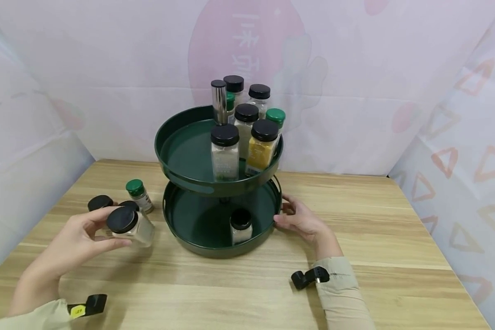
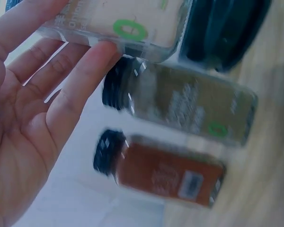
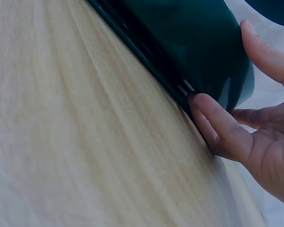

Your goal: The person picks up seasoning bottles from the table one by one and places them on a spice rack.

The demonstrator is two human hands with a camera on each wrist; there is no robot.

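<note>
My left hand (image 1: 76,238) pinches a black-lidded spice jar (image 1: 142,231) of pale powder between thumb and fingers, tilted above the table. In the left wrist view its label reads "Onion". Close behind stand two more black-lidded jars: one of grey-brown powder (image 2: 189,104), one of red-brown powder (image 2: 165,172). Beside them is a green-capped bottle (image 1: 139,196). My right hand (image 1: 303,222) holds the right side of the dark green two-tier round tray (image 1: 214,250) at its lower tier, thumb and fingers against the outer wall. One small black-lidded jar (image 1: 241,227) stands in that tier.
On the upper tier (image 1: 181,151) several jars crowd the right side, among them a yellow spice jar (image 1: 259,153), a clear jar of pale powder (image 1: 224,160) and a tall silver cylinder (image 1: 219,103). Behind the wooden table (image 1: 214,293) hangs a pale printed sheet (image 1: 128,59).
</note>
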